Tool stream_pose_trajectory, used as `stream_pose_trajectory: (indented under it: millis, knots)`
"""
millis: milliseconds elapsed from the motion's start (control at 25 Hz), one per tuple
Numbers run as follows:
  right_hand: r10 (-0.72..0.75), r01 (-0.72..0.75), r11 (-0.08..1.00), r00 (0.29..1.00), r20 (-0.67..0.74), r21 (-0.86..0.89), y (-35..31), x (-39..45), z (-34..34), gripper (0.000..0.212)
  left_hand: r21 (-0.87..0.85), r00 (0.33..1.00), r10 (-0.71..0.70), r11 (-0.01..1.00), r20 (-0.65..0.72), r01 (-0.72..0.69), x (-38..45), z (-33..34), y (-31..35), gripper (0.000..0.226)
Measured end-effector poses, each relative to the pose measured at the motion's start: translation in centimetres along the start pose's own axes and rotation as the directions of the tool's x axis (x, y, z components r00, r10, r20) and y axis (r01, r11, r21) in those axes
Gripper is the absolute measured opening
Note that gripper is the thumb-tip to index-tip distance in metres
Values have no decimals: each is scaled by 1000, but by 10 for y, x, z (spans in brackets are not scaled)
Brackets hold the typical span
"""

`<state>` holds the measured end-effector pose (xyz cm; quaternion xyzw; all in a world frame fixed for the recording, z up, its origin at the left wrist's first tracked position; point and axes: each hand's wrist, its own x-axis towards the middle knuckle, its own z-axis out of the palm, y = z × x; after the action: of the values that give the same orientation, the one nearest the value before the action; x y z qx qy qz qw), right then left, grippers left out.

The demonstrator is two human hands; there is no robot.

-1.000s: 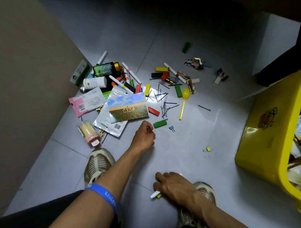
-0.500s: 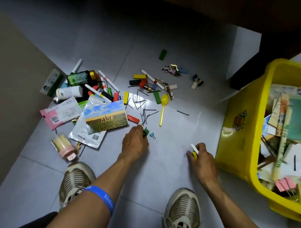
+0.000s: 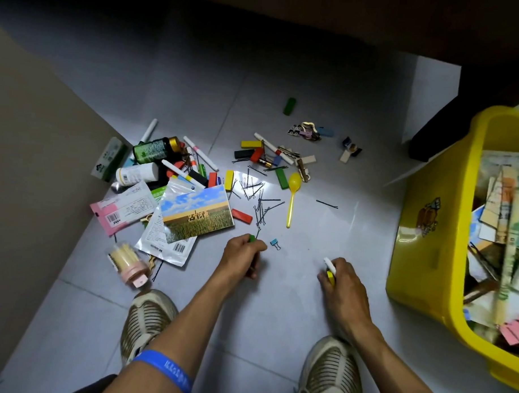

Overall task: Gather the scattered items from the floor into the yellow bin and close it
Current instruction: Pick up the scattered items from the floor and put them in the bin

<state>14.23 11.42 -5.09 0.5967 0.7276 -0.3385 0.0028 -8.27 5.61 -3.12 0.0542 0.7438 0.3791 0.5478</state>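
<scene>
Taking the landscape postcard point(image 3: 196, 214) as the landmark on the grey tiled floor point(image 3: 278, 308), the far left holds a green-and-white box point(image 3: 109, 159) leaning at the brown wall, well left of the card and farther from the person. Between that box and the card lie a green bottle with a gold cap point(image 3: 154, 149), a white bottle point(image 3: 137, 174) and several white markers, while a pink-edged packet point(image 3: 123, 207) sits just left of the card and a clear jar with a pink lid point(image 3: 128, 263) lies below and left of it. A silver pouch point(image 3: 165, 246) is tucked partly under the card's near edge. Just right of the card are a red block point(image 3: 241, 216), a scatter of black hairpins point(image 3: 259, 202) and a yellow spoon point(image 3: 292, 197). Below the card's right corner the left hand point(image 3: 241, 256) is curled nearly closed around a green block point(image 3: 252, 238), with a small blue binder clip point(image 3: 275, 244) on the floor just beside it. Farther right of the card, the right hand point(image 3: 342, 280) is closed over a white marker point(image 3: 329, 265) and something small and yellow. Well right of the card stands the yellow bin point(image 3: 426, 261), open, with papers and cards inside.
</scene>
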Motion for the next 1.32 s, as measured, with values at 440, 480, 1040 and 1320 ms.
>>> stream_pose_trajectory:
  millis: [440,480,1040,1320]
  knots:
    - [166,-328,735,936,312,594,-48,28,-5,12,811,814,568,530,-122,-248,34,-15,25,32]
    - [169,-412,619,901,399,669,-58,31,-3,12,852,820,568,462,-70,-247,38,-19,28,22]
    - [25,-21,997,998,54,-79,-110,115,23,28,190,989,111,978,-94,-91,21,-16,12,14]
    - [5,-5,997,1000,7,-72,-106,102,15,38,-197,998,13,980,-53,-24,4,-1,43,18]
